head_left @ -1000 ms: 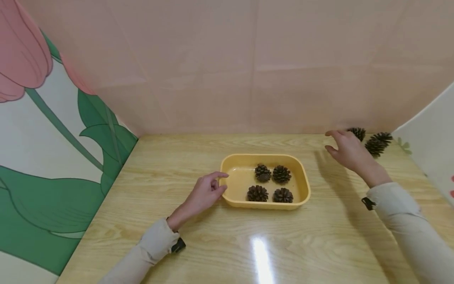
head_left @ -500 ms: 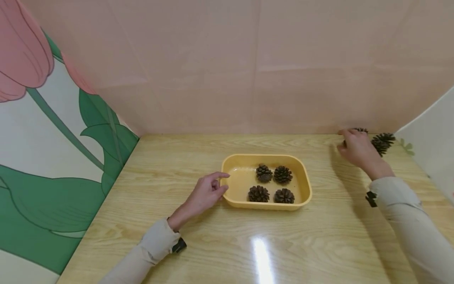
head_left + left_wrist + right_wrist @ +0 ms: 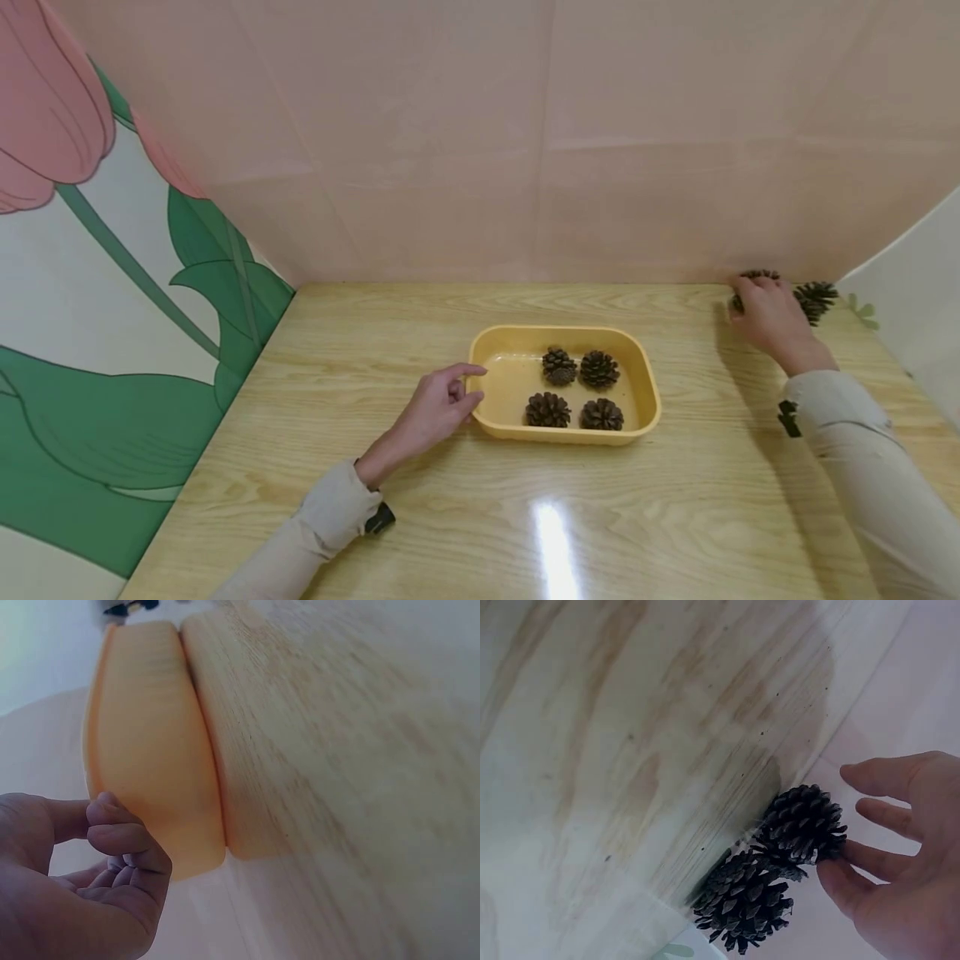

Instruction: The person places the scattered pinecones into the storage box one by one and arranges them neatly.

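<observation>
Right-hand fingers [image 3: 877, 861] against one pine cone [image 3: 801, 821], second cone [image 3: 742, 901] just beside it

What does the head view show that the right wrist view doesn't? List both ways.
Head only: the left hand at the yellow tray, four pine cones inside it, and the tulip print.
Right wrist only: no extra object, but the spread fingers of the right hand and fuller sight of two loose pine cones.
Both: that hand, those two cones, the wooden tabletop.
</observation>
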### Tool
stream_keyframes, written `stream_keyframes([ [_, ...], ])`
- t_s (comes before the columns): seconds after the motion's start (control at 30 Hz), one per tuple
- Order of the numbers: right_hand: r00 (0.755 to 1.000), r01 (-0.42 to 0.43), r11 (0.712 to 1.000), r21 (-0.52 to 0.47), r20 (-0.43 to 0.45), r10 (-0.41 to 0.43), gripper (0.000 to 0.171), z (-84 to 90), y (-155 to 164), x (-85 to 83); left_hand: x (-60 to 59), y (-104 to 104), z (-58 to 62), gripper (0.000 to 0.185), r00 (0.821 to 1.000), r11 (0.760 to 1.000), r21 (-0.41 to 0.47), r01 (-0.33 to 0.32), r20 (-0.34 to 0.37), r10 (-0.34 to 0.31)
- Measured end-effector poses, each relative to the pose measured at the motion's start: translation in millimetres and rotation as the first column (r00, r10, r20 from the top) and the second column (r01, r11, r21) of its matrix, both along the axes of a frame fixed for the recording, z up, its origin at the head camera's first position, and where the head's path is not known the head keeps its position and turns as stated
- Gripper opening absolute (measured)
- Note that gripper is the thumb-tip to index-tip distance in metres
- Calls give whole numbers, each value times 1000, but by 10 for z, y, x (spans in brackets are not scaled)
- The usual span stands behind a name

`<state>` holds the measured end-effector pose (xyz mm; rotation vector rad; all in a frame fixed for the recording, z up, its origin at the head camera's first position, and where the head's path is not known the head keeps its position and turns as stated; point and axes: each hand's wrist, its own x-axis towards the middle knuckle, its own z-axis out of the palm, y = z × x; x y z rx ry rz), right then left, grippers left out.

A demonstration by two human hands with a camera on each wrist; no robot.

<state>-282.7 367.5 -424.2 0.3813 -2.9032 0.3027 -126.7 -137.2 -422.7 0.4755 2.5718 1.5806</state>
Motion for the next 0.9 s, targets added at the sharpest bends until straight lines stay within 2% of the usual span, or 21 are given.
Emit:
stream_keyframes([
  [0.17,1000,19,1000,19,-6,-19,48,15,21,-10,-2,5,-7,37,1000,1000,3,-5,11,5],
  [0.5,999,33,998,49,-28,-31,32,46,70,-21,-21,22,-24,38,1000,1000,11,-6,17,6],
  [0.77,999,45,998,33,-21,-44,40,3,100,-30,-20,18,-27,37,1000,1000,5,-6,10,6],
  [0.9,998,61,998,0,24,-61,42,5,96,-20,-16,15,-22,37,1000,1000,-2,-7,1,7],
])
